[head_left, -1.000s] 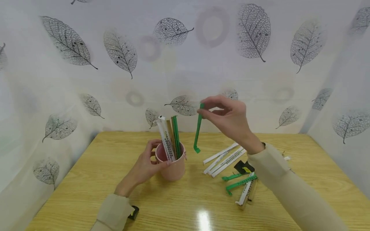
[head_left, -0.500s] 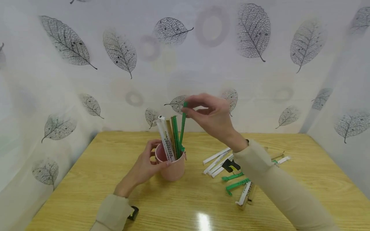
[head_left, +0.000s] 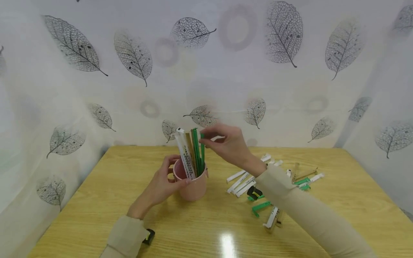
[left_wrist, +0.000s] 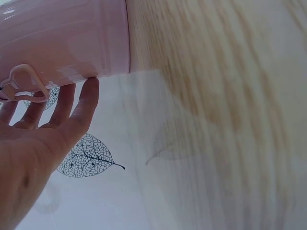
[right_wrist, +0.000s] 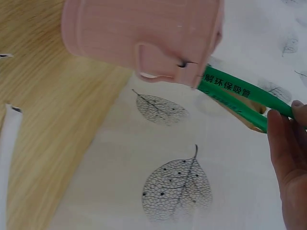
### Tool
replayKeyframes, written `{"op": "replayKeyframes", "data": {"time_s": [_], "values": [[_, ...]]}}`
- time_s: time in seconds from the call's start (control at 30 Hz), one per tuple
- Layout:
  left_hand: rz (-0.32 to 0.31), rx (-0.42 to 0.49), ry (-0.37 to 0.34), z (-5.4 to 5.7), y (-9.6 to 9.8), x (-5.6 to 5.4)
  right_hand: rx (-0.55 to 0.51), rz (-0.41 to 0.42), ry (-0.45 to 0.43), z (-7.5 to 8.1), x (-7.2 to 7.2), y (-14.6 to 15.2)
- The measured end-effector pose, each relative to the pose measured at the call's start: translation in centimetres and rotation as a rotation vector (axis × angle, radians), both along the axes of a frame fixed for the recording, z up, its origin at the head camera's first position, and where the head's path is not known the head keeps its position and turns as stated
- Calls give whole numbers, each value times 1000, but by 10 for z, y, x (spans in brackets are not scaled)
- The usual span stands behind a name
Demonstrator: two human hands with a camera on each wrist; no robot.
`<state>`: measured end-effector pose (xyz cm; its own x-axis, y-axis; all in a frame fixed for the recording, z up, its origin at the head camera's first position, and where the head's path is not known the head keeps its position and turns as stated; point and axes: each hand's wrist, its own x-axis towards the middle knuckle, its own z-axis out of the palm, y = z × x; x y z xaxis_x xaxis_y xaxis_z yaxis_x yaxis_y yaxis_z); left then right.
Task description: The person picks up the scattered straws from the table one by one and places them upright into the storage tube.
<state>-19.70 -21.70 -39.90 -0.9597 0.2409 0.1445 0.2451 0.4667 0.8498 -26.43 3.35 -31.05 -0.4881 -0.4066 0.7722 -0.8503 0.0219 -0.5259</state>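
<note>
A pink bucket (head_left: 192,191) with small side handles stands upright on the table. My left hand (head_left: 161,184) grips it from the left, thumb at the front rim and fingers round the far side; in the left wrist view the fingertips (left_wrist: 90,86) touch its wall. White (head_left: 184,150), brown and green paper-wrapped straws lean inside. With thumb and fingers my right hand (head_left: 227,145) pinches the upper end of a green wrapped straw (head_left: 202,154). That straw's lower end is inside the bucket, hidden by the wall; in the right wrist view printed characters show on the wrapper (right_wrist: 230,86).
Right of the bucket, several white wrapped straws (head_left: 240,184) lie side by side on the wooden table (head_left: 96,200). Green (head_left: 261,207), white and brown ones are scattered around and behind the right forearm (head_left: 309,211). A leaf-patterned sheet (head_left: 206,79) stands behind the table.
My right hand has moved left and then down, bringing the green straw from beside the bucket into it. The left hand still holds the bucket in place.
</note>
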Motion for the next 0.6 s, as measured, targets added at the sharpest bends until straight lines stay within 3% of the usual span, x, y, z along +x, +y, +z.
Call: {"op": "replayKeyframes", "data": {"time_s": [0.27,0.43,0.6], "values": [[-5,14,0,3,2,1,67,-48,-68,-17,-4,-2],[-4,13,-6,4,2,1,74,-49,-48,-20,-7,-1],[-2,4,-13,4,1,1,175,-63,-15,-22,-7,5]]}}
